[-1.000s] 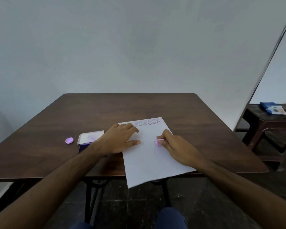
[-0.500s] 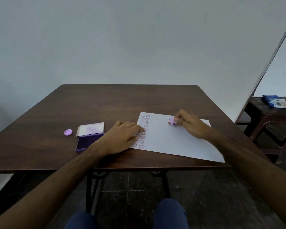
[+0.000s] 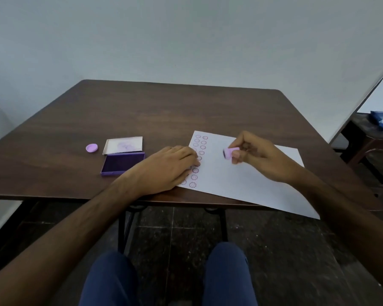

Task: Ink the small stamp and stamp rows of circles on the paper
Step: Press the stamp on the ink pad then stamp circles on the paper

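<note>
Left hand (image 3: 168, 166) perhaps hides circles (image 3: 200, 159).

Brown table (image 3: 142, 111) fills mid-frame. White paper (image 3: 241, 180) at 3 o'clock side, near corner overhanging table's front edge. Two columns of purple stamped circles (image 3: 200, 153) along paper's 9 o'clock edge. Left hand (image 3: 168, 168) lies flat, palm down, fingers covering part of circles. Right hand (image 3: 259, 157) pinches small pink stamp (image 3: 229, 153) above paper, dark face turned toward 9 o'clock. Open purple ink pad (image 3: 121, 165) with raised lid at 9 o'clock of left hand; round purple cap (image 3: 91, 148) beyond it. Blue-trousered knees at 6 o'clock.
</note>
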